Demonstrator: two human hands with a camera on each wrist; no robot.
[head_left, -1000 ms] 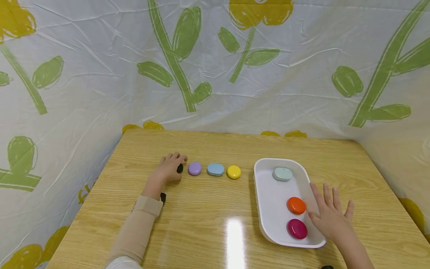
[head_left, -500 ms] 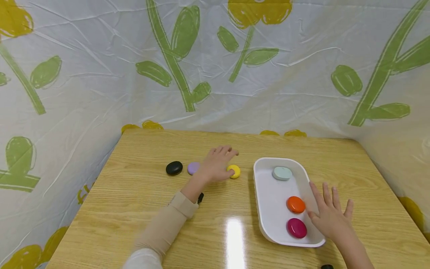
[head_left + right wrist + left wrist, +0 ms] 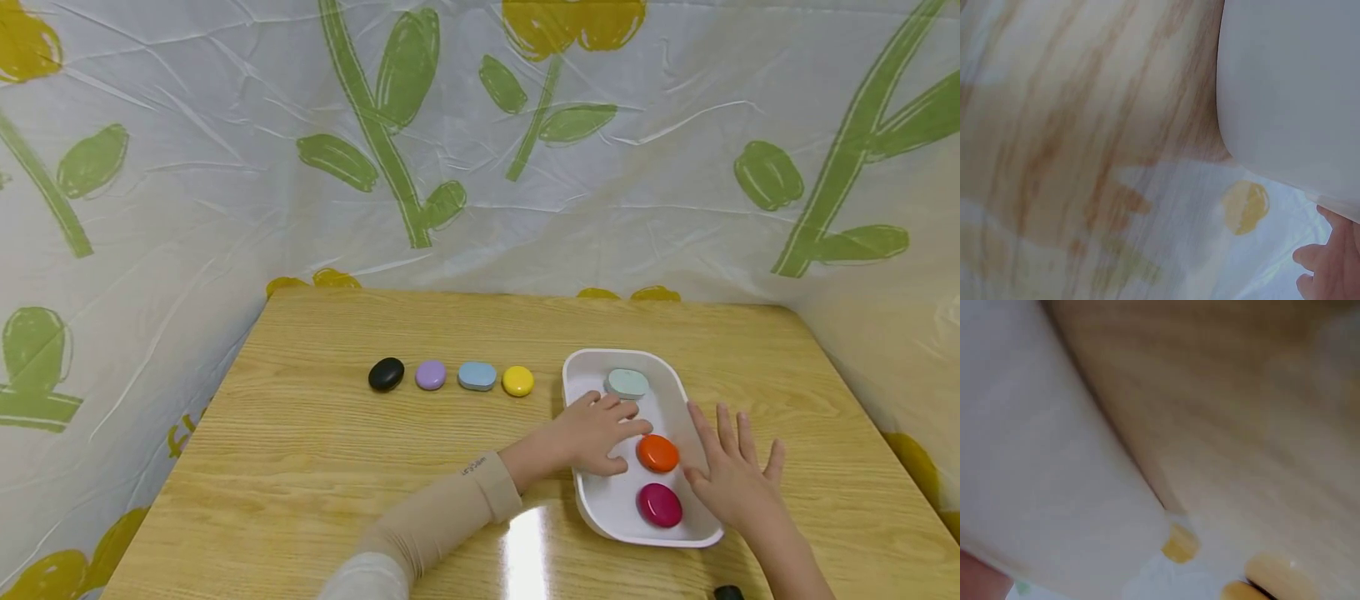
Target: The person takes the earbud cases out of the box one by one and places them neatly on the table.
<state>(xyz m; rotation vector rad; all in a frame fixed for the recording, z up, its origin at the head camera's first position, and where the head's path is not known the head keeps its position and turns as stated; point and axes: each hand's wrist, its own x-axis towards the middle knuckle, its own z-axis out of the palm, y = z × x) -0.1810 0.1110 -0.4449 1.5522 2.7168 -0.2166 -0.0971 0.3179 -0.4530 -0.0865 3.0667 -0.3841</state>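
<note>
My left hand [image 3: 596,435] hovers over the left part of a white tray [image 3: 572,400], fingers spread and slightly bent, nothing seen in it. Closest to its fingertips is an orange, rounded, pebble-like piece [image 3: 657,453]. A crimson piece [image 3: 660,505] lies nearer me in the tray, and a pale mint oval piece [image 3: 627,383] at its far end. My right hand [image 3: 738,479], fingers spread, rests at the tray's right rim; in the right wrist view its fingers [image 3: 1329,256] touch the white wall. Only a bit of the left hand [image 3: 982,578] shows in the left wrist view.
Left of the tray, a row on the wooden table [image 3: 300,475] holds a black piece [image 3: 386,374], a purple one [image 3: 431,375], a blue oval [image 3: 477,376] and a yellow one [image 3: 517,381]. A flower-printed sheet [image 3: 225,167] surrounds the table's back and sides.
My left hand has moved right, from the black piece, across the row, to over the tray. The black piece is now uncovered. My right hand stays at the rim.
</note>
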